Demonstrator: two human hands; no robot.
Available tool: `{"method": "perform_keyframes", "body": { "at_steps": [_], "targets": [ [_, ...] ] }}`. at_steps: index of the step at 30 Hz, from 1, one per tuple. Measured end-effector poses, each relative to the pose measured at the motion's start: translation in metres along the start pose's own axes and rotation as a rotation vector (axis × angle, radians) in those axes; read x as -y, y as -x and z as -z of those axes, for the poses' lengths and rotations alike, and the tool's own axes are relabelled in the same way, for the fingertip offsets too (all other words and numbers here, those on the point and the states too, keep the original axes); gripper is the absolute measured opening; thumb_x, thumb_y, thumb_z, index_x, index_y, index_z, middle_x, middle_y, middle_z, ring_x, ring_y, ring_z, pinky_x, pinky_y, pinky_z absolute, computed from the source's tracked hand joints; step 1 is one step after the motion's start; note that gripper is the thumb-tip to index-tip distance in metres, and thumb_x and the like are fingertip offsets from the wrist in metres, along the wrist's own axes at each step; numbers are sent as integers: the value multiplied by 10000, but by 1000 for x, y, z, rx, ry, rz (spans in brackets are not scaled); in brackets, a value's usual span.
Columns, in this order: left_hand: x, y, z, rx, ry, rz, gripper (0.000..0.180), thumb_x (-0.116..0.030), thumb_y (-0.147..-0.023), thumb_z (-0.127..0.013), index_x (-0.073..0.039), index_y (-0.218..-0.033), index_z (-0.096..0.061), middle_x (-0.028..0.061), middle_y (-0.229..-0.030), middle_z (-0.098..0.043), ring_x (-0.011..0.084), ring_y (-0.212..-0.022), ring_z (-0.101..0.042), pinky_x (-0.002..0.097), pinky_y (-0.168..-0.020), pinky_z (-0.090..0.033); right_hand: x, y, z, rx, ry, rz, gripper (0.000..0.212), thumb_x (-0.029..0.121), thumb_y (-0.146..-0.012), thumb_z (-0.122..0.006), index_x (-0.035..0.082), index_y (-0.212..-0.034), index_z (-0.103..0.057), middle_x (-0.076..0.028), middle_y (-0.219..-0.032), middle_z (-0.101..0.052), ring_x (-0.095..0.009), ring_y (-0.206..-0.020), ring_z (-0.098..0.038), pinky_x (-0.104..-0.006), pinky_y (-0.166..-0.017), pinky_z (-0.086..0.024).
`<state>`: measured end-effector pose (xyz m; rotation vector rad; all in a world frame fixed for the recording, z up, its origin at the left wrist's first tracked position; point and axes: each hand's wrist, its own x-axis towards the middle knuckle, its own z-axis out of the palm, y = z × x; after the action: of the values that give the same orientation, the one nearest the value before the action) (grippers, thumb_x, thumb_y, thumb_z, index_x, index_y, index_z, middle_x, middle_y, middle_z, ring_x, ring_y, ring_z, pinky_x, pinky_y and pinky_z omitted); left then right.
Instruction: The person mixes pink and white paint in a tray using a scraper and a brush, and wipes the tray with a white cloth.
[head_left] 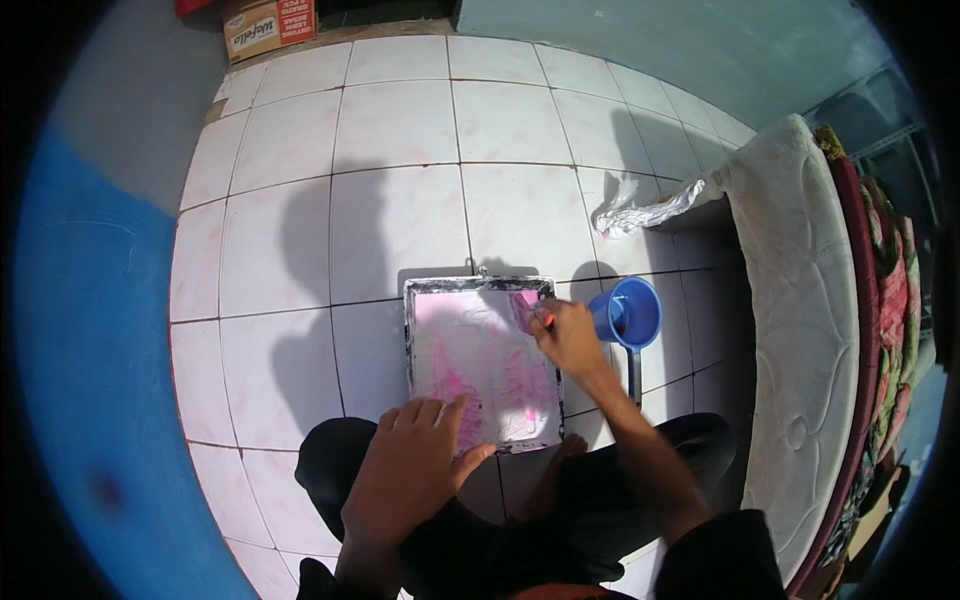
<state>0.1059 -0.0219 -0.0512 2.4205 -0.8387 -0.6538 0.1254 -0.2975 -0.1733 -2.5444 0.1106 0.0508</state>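
Observation:
On the floor before me lies a square frame (408, 345) with a black and white speckled rim. Its pale, wet-looking surface is smeared with pink streaks. My left hand (425, 450), fingers stretched out, is at the frame's near left corner. Over the far right corner, my right hand (567, 338) is closed around a small orange-ended tool (547, 320). A dark pink patch shows beside its fingers; whether it is part of the tool I cannot tell. Just right of that hand stands a blue dipper (628, 312), its handle pointing towards me.
A crumpled white cloth or plastic (645, 210) lies on the white tiled floor (395, 125) farther right. A pale mattress (800, 340) stands on edge along the right, beside folded patterned fabric (893, 290). A cardboard box (268, 28) is at the far left, near a blue wall (95, 330).

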Motion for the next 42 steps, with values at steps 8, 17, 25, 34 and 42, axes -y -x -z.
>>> {"method": "perform_keyframes", "body": {
  "at_steps": [8, 17, 25, 34, 42],
  "targets": [
    [-1, -5, 4, 20, 14, -70, 584, -473, -920, -535, 16, -1239, -533, 169, -1098, -603, 301, -1114, -561, 424, -958, -427, -5, 31, -78, -6, 173, -44, 214, 156, -837, -578, 1, -982, -603, -195, -856, -608, -409, -729, -615, -479, -652, -507],
    [-4, -2, 16, 113, 19, 17, 592, -471, -909, -558, 22, -1237, -537, 180, -1131, -608, 312, -1141, -550, 423, -971, -417, 47, 20, -76, -256, -244, 64, 150, 107, -820, -575, -11, -905, -613, -194, -883, -633, -393, -772, -629, -422, -680, -518],
    [-1, -5, 15, 96, 8, -8, 593, -470, -910, -559, 27, -1232, -539, 183, -1128, -614, 325, -1121, -561, 428, -953, -426, -5, 16, -105, -400, -563, -236, 143, 91, -841, -566, -17, -748, -575, -129, -561, -523, -225, -500, -553, -340, -496, -415],
    [0, -6, 9, 124, 30, 10, 604, -480, -915, -538, 21, -1254, -528, 188, -1151, -602, 325, -1150, -541, 437, -990, -398, -7, 7, -46, -478, -232, -109, 164, 100, -816, -598, -20, -706, -576, -167, -600, -534, -296, -504, -549, -368, -503, -421],
    [-84, -6, -7, 29, -271, -385, 397, -306, -889, -581, -8, -1151, -598, 144, -1018, -637, 300, -1005, -592, 424, -905, -422, 10, -1, -93, -261, -190, 22, 84, 80, -807, -587, 2, -837, -585, -222, -802, -596, -421, -710, -600, -461, -627, -481]
  ]
}}
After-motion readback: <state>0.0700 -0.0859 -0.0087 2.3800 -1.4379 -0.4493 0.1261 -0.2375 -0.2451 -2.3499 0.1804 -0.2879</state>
